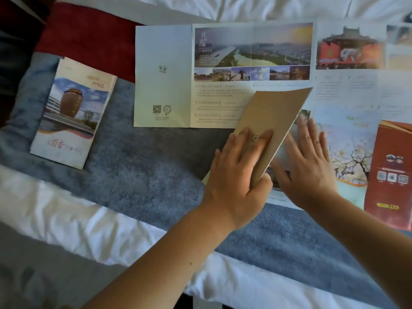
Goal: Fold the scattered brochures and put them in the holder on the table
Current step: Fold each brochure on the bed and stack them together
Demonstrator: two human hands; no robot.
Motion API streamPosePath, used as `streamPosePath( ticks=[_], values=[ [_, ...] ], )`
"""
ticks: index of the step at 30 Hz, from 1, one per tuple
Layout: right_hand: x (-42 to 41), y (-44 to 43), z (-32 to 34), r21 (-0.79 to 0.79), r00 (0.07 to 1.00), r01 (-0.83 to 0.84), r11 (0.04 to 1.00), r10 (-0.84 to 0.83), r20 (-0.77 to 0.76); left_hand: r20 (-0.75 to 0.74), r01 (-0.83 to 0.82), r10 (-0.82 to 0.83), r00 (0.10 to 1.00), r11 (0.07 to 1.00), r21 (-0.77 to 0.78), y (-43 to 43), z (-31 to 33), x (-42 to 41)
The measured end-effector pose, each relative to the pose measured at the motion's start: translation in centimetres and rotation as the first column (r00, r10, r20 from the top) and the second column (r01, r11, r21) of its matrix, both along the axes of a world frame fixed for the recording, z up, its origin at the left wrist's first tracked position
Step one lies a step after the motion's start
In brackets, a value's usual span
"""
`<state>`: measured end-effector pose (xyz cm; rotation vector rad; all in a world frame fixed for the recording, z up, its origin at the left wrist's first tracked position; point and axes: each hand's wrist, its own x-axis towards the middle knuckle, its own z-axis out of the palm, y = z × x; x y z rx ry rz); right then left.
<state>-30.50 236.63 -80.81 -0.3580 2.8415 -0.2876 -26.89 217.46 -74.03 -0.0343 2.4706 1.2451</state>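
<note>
- Head view: my left grip (238,172) has the tan brochure (274,117) pinched. Its fingers lie flat on the cover and its thumb is curled round the lower edge.
- The tan panel stands tilted, lifted off the page below and rising up and away from that grip.
- My right grip (310,166) is spread flat, fingers straight, holding nothing. It presses on the printed page just right of the tan panel, close beside the left grip.
- Touching the right grip's outer side I see an unfolded sheet with a blossoming tree (347,148). Further right lies a red brochure (392,170).
- Beyond both grips lies an open brochure (223,74) with a river photo; the tan panel's upper end overlaps its lower corner.
- Beyond the right grip there is another open sheet with a red building (350,63), blurred.
- Well to the left of the left grip sits a folded stack (73,112), jar picture on top.
- Everything lies on a blue blanket (145,166) over the bed (66,219).
</note>
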Motion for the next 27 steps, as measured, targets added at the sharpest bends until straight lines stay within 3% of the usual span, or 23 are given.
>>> streamPosePath(
  ticks=[7, 13, 21, 27],
  values=[
    [1.2, 6.8, 0.0, 0.132, 0.988, 0.152, 0.979, -0.152, -0.011, 0.032, -0.010, 0.011, 0.999, 0.999, -0.040, 3.5, -0.9, 0.1],
    [2.9, 9.8, -0.8, -0.024, 0.989, 0.143, 0.989, -0.142, 0.029, 0.087, 0.032, -0.024, 0.996, 0.996, -0.087, 6.1, -1.7, -0.2],
    [4.0, 9.5, -1.6, -0.051, 0.989, 0.149, 0.988, -0.150, -0.019, 0.088, 0.126, -0.100, 0.991, 0.920, -0.371, 10.0, -5.3, 0.1],
    [4.3, 9.1, -1.6, -0.028, 0.988, 0.154, 0.988, -0.155, -0.030, -0.038, 0.105, -0.156, 0.987, 0.806, -0.583, 10.0, -8.1, 1.1]
  ],
)
